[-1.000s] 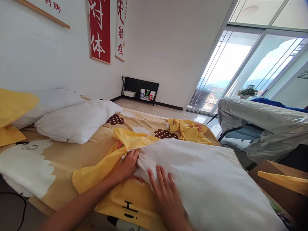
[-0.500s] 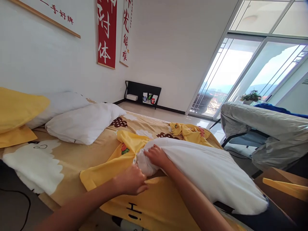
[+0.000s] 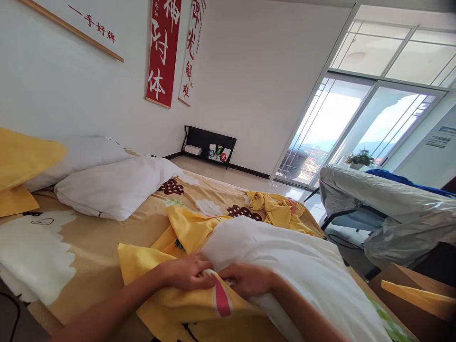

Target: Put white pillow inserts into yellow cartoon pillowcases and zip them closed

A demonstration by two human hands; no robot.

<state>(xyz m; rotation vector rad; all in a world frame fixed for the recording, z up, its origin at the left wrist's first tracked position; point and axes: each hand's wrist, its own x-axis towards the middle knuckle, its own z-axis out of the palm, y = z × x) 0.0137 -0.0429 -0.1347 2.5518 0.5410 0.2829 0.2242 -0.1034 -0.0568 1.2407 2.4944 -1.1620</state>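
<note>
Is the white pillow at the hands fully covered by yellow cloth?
No, the white pillow shows a broad bare surface, with the yellow cloth bunched near its left end.

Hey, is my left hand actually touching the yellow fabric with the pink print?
Touching. The head view shows your left hand curled over the upper edge of the yellow fabric, gripping it with no gap visible.

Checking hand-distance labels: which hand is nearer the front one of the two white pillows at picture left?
Left. The left hand, gripping the yellow pillowcase, is right of that white pillow; the right hand, at the pillowcase's edge, is farther right.
</note>
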